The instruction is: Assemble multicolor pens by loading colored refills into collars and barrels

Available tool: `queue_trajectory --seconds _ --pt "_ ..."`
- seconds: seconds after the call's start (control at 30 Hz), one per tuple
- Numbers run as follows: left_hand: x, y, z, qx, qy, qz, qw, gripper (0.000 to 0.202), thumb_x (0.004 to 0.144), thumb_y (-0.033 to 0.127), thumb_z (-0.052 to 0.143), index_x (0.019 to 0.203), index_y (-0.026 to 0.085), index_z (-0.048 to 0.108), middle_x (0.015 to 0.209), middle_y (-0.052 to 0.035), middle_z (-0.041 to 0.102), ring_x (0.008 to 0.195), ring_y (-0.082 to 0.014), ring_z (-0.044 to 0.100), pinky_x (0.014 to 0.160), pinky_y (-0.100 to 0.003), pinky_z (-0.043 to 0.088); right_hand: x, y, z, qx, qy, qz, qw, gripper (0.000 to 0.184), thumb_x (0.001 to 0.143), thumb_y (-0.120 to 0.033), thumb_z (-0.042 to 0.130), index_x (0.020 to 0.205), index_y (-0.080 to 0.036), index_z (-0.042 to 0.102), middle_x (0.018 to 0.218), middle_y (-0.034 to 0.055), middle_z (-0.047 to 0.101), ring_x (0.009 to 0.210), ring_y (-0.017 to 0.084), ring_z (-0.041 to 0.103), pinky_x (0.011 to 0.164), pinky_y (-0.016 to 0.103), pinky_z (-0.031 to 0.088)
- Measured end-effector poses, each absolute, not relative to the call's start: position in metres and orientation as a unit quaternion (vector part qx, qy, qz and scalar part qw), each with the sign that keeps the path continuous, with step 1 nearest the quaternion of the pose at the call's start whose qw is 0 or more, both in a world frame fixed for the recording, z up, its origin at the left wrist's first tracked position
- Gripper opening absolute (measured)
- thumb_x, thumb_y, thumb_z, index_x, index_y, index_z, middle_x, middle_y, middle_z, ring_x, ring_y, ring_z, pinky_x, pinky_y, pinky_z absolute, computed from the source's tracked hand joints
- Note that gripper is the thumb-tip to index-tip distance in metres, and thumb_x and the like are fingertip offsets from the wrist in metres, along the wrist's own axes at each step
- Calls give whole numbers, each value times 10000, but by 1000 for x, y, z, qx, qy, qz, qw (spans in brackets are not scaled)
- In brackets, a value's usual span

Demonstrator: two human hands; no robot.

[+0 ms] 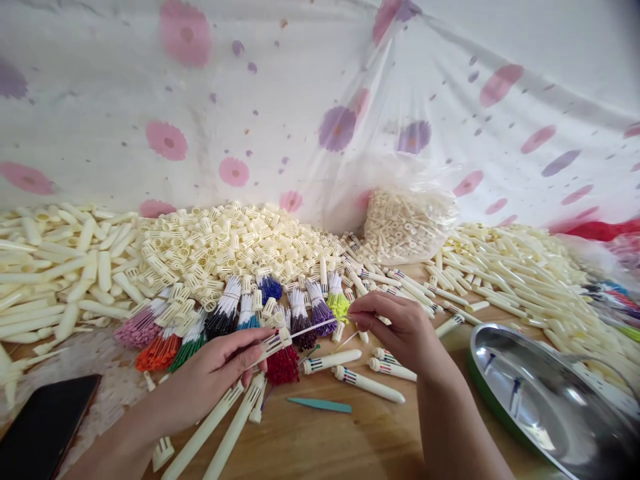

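Note:
My left hand [227, 360] pinches a cream slotted pen sleeve [277, 343] between thumb and fingers. A thin white pen refill [317, 327] runs from the sleeve across to my right hand [393, 327]. The fingertips of my right hand are closed on the refill's far end and partly hide it. Below and around my hands are bundles of refills, among them red [283, 365], purple [321, 313], orange [154, 353] and yellow-green [339, 303]. Several multicolour pen barrels [367, 383] lie near my right hand, and a teal tweezer-like strip [319, 405] lies in front.
Behind the bundles rises a heap of slotted sleeves [225, 243]. Cream barrels pile up at left [65, 267] and right [510, 267]. A clear bag [407, 223] holds small parts. A metal bowl [565, 407] stands at right, a black phone [47, 427] at left.

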State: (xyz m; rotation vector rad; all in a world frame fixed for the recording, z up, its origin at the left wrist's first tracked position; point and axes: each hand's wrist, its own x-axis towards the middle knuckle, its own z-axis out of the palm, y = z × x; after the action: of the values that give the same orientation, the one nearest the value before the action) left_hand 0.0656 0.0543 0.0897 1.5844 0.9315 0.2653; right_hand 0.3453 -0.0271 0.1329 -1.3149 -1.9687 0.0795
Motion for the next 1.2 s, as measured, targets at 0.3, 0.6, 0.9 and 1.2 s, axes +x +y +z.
queue_trajectory --seconds 0.3,0.6,0.9,1.2 --pt "69 52 91 685 400 91 602 509 854 526 474 1289 270 534 1031 -47 684 821 -198 629 696 -282 495 343 -24 128 -506 -781 52 362 128 910 -218 517 830 -176 608 717 26 657 625 115 612 594 201 467" --pt "72 50 97 701 405 64 584 519 854 546 451 1267 251 556 816 -13 665 802 -198 616 718 -280 487 326 -24 124 -481 -800 54 355 142 924 -207 493 843 -165 602 704 29 634 613 110 580 573 197 438" --pt "74 49 99 729 376 67 568 465 861 491 484 1255 258 564 1007 -30 698 849 -203 627 784 -305 487 297 -18 111 -496 -764 183 371 216 917 -305 507 779 -174 609 662 14 626 584 107 561 558 201 421" --pt "82 49 102 729 364 140 562 319 840 412 555 1092 253 670 1046 -29 690 982 -230 600 863 -304 466 265 -12 89 -561 -498 429 503 470 745 -618 586 621 -170 524 488 -29 508 409 65 376 385 186 300"
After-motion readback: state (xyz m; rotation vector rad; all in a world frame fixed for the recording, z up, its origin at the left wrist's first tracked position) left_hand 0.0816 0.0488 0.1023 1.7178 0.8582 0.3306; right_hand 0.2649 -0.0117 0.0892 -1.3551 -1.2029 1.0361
